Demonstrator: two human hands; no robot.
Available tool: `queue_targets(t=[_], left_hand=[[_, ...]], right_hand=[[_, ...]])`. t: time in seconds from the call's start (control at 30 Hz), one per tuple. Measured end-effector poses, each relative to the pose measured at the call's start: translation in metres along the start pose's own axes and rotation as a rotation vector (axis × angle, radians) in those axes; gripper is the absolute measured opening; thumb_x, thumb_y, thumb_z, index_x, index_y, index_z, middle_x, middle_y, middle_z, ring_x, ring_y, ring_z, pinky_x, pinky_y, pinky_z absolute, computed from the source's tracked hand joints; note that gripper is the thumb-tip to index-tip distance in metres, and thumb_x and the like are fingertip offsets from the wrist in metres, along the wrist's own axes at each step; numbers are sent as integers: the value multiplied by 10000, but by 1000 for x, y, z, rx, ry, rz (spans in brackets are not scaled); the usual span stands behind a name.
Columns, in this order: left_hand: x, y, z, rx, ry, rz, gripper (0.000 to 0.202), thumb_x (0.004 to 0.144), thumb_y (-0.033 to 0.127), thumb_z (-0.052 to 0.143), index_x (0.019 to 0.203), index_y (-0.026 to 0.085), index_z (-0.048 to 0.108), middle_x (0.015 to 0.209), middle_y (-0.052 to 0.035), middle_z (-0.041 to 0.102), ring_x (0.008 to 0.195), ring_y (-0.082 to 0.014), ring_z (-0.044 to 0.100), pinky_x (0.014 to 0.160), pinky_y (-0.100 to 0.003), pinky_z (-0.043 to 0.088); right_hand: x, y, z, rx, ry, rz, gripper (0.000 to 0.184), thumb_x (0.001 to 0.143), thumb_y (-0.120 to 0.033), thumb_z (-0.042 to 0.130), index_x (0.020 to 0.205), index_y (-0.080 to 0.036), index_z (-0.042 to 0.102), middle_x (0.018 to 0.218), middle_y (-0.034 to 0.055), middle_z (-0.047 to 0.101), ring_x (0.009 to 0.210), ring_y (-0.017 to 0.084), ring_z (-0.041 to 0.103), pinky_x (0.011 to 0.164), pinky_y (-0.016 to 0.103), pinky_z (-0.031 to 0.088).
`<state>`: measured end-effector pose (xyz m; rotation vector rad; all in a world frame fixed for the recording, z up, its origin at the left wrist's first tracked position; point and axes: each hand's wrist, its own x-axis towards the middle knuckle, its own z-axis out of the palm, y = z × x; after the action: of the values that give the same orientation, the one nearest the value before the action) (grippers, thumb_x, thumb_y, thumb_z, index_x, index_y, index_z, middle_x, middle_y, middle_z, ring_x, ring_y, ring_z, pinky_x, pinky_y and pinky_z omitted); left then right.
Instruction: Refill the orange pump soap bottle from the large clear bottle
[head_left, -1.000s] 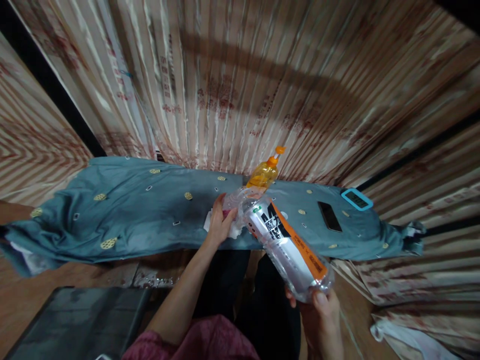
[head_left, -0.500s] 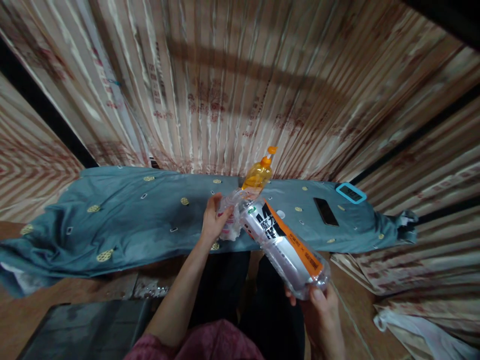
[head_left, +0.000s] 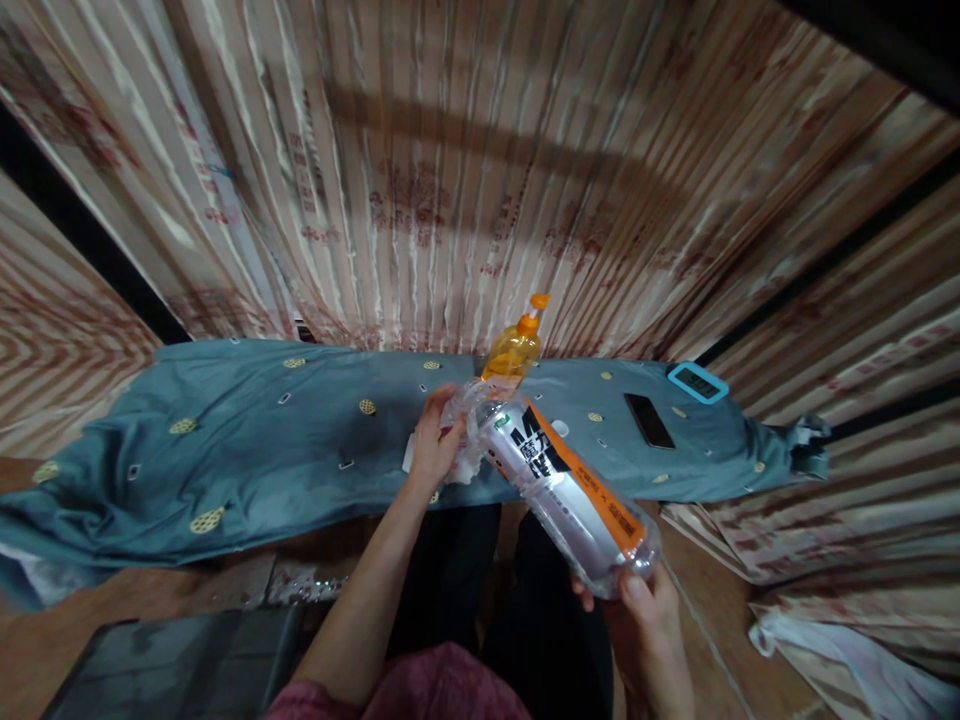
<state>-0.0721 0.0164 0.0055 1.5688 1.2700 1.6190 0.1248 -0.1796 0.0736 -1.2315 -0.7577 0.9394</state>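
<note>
A large clear plastic bottle [head_left: 566, 485] with a silver, black and orange label lies tilted in front of me, its neck pointing away. My right hand [head_left: 645, 630] grips its base from below. My left hand [head_left: 435, 440] is closed around the bottle's neck end, with a white tissue or cloth [head_left: 461, 462] bunched under the fingers. Just behind the neck stands a bottle of orange liquid [head_left: 514, 350] with an orange flip cap, on the blue-green cloth [head_left: 262, 440].
A black phone [head_left: 649, 420] and a small device with a blue frame [head_left: 697, 382] lie on the cloth at the right. Striped curtains [head_left: 450, 170] hang behind. A dark flat box [head_left: 172, 665] sits low at the left. White fabric [head_left: 847, 660] lies at the lower right.
My left hand has shifted slightly around the bottle's neck with the white tissue. The bottle stays tilted in my right hand. The view has drifted a little.
</note>
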Motion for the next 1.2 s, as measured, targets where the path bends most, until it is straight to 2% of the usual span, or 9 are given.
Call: queue_targets(t=[0.23,0.4,0.57,0.77,0.83,0.97,1.1,1.2], left_hand=[[-1,2,0,11,6,35,363,811,294,590,1152,178,631,1173,-121,703,1150,-280,645,1063,-476,491],[-2,1,1,24,17,32,382,814,307,584,1169,171,614,1177,-128,685,1144,-283,640,1051,-472,492],[-3,0,2,51,18,34,375,825,317,581,1172,176,607,1171,-123,673,1143,-285,631,1041,-464,496],[-4,3,1,82,16,51,360,863,344,555,1186,191,600,1175,-117,661,1151,-281,620,1039,-458,494],[-4,4,1,88,16,44,355,872,350,554,1185,192,601,1168,-115,656,1145,-281,620,1034,-461,496],[-5,8,1,91,9,44,345,887,363,549,1181,193,608,1167,-118,651,1152,-281,613,1041,-455,489],[-7,10,2,92,12,30,337,886,362,563,1180,205,609,1169,-109,650,1152,-273,616,1041,-447,491],[-8,10,3,97,20,20,329,889,349,558,1178,197,607,1176,-118,646,1161,-278,612,1051,-461,483]], right_hand=[[2,1,-2,24,-10,-2,549,683,-596,818,1022,-188,677,645,-5,702,521,130,602,452,199,459],[4,1,-6,40,-29,15,558,692,-579,816,1068,-195,664,654,-5,703,527,132,601,458,205,456],[8,1,-8,46,-41,29,536,707,-568,801,1060,-191,660,704,7,708,533,137,604,457,222,452],[8,1,-6,59,-58,4,489,733,-567,783,1032,-200,663,666,-3,682,531,143,588,463,229,437],[8,2,-6,74,-42,13,517,728,-544,796,1091,-201,660,695,1,683,545,145,587,467,232,434],[7,2,-8,102,-38,35,692,723,-523,806,1291,-208,567,833,20,706,568,158,598,467,257,450],[6,1,-9,81,-67,35,575,739,-585,786,1144,-211,622,764,19,698,566,162,588,471,252,450],[6,-1,-9,106,-65,61,545,716,-604,806,1074,-225,648,814,25,719,571,151,595,482,242,449]])
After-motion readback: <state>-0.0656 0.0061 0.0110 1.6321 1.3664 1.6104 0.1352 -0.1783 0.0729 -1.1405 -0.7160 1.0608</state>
